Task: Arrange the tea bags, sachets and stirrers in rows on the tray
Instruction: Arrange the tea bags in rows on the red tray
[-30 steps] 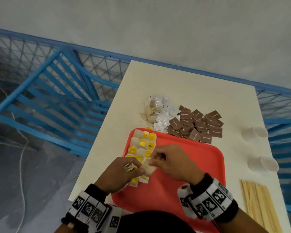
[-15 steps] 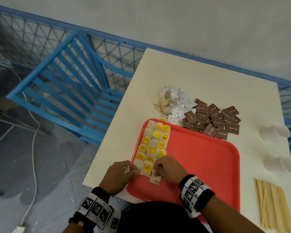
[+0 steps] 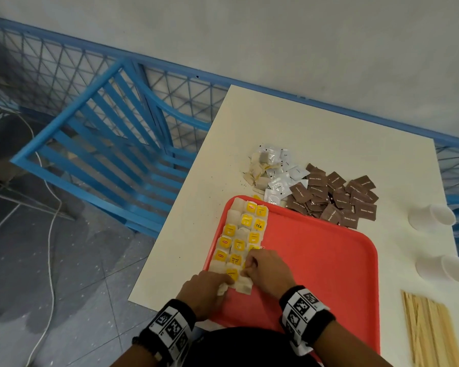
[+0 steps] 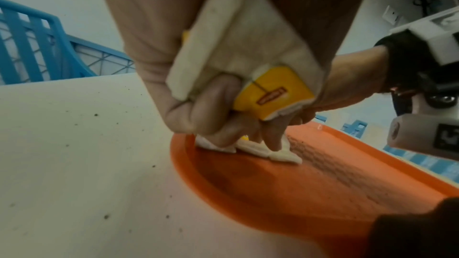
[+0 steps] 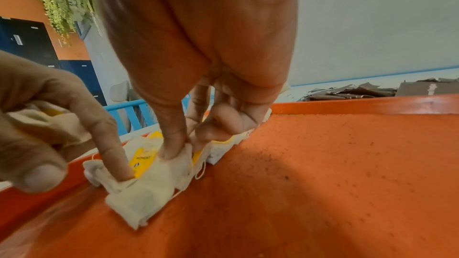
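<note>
Rows of tea bags (image 3: 245, 234) with yellow tags lie along the left side of the red tray (image 3: 316, 260). My left hand (image 3: 217, 283) grips a bundle of tea bags (image 4: 248, 46) in its curled fingers, while its index finger presses on a tea bag (image 5: 139, 199) at the near end of the rows. My right hand (image 3: 247, 271) pinches the neighbouring tea bag (image 5: 174, 164) against the tray floor. Loose tea bags (image 3: 259, 170), white sachets (image 3: 281, 181) and brown sugar sachets (image 3: 334, 200) lie heaped beyond the tray. Wooden stirrers (image 3: 432, 335) lie at the near right.
Two white paper cups (image 3: 432, 217) (image 3: 443, 268) lie on their sides at the right edge of the cream table (image 3: 329, 128). A blue slatted chair (image 3: 112, 144) stands left of the table. The tray's middle and right are bare.
Both hands have come down from above the tray to its floor. The tea bag held between them now lies at the near end of the rows.
</note>
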The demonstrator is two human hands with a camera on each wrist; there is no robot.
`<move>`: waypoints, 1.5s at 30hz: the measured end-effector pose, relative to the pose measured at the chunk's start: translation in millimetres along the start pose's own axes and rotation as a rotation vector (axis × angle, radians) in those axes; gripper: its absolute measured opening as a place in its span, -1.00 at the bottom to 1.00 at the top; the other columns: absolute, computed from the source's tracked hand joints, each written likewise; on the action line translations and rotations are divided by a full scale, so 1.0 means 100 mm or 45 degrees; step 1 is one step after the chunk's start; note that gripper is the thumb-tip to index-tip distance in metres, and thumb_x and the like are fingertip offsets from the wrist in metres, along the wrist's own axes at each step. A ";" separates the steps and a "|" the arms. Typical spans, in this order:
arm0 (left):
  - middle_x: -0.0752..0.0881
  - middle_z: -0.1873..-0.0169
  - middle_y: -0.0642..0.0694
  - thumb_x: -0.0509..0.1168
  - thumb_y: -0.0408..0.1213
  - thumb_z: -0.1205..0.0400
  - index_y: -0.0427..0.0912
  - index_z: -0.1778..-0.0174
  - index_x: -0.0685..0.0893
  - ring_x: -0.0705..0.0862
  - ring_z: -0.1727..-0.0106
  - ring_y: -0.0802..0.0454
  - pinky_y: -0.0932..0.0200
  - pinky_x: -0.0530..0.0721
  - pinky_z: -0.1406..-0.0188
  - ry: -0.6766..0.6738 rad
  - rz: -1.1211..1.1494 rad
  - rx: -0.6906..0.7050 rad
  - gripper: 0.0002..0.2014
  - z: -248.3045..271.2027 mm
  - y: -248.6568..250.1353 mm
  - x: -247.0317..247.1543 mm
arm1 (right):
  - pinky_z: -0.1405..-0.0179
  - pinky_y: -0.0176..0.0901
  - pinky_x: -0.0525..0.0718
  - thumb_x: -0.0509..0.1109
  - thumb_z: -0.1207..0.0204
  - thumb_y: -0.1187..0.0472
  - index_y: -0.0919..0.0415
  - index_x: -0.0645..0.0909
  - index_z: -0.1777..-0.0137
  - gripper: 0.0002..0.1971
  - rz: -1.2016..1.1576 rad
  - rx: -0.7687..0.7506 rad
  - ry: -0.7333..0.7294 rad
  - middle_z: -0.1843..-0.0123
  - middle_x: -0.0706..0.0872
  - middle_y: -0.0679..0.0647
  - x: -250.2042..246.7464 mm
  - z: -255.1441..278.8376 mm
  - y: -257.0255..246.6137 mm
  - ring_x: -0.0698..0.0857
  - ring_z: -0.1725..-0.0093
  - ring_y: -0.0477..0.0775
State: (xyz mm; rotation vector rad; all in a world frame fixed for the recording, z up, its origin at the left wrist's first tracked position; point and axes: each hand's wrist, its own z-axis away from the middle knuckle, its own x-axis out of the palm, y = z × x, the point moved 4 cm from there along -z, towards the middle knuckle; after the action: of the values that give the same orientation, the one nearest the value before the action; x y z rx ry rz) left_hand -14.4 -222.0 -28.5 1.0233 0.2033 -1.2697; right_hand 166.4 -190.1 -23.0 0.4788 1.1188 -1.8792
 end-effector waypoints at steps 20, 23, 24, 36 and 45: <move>0.75 -0.07 -0.36 0.26 0.21 -0.67 -0.35 -0.27 0.72 0.75 0.01 -0.17 0.12 0.72 0.22 -0.126 2.300 -0.300 -0.38 -0.08 0.30 -0.43 | 0.14 -0.29 0.51 0.37 -0.53 0.00 -0.12 0.54 -0.26 -0.70 -0.092 -0.595 0.205 0.01 0.52 -0.18 -0.53 0.58 -1.01 0.49 0.17 -0.22; 0.68 0.07 -0.27 0.31 0.30 -0.58 -0.30 -0.42 0.61 0.66 0.27 -0.04 0.19 0.60 0.45 -0.168 2.271 -0.333 -0.26 -0.11 0.28 -0.35 | 0.12 -0.36 0.42 0.44 -0.51 0.04 -0.03 0.62 -0.23 -0.71 -0.121 -0.544 0.094 -0.01 0.49 -0.11 -0.56 0.50 -0.99 0.45 0.18 -0.25; 0.62 0.19 -0.19 0.28 0.27 -0.61 -0.29 -0.44 0.58 0.59 0.44 0.06 0.25 0.55 0.61 -0.179 2.307 -0.344 -0.29 -0.12 0.27 -0.33 | 0.13 -0.42 0.39 0.48 -0.50 0.04 0.01 0.66 -0.14 -0.76 -0.153 -0.546 0.051 0.01 0.51 -0.09 -0.57 0.49 -0.99 0.46 0.19 -0.28; 0.41 0.51 -0.06 0.31 -0.13 -0.69 -0.29 -0.04 0.64 0.38 0.58 0.09 0.33 0.23 0.65 0.235 1.811 -0.122 -0.75 0.04 0.29 -0.69 | 0.27 -0.44 0.47 0.47 -0.59 0.13 0.14 0.78 0.07 -0.89 -0.139 -0.538 0.144 0.20 0.78 -0.13 -1.07 0.45 -0.84 0.65 0.25 -0.20; 0.52 0.65 0.08 0.42 -0.31 -0.62 -0.19 0.27 0.64 0.41 0.66 0.19 0.38 0.36 0.65 0.261 1.305 0.230 -0.84 0.28 0.49 -0.87 | 0.27 -0.41 0.56 0.57 -0.48 0.11 0.05 0.76 0.07 -0.92 -0.230 -0.505 0.147 0.25 0.75 -0.15 -1.09 0.44 -0.95 0.68 0.27 -0.14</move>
State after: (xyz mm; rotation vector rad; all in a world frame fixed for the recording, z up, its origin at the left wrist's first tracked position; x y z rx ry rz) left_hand -13.9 -185.4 68.6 1.1767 -0.2704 -0.2527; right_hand 151.1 -153.9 123.0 0.2686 1.6147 -1.7341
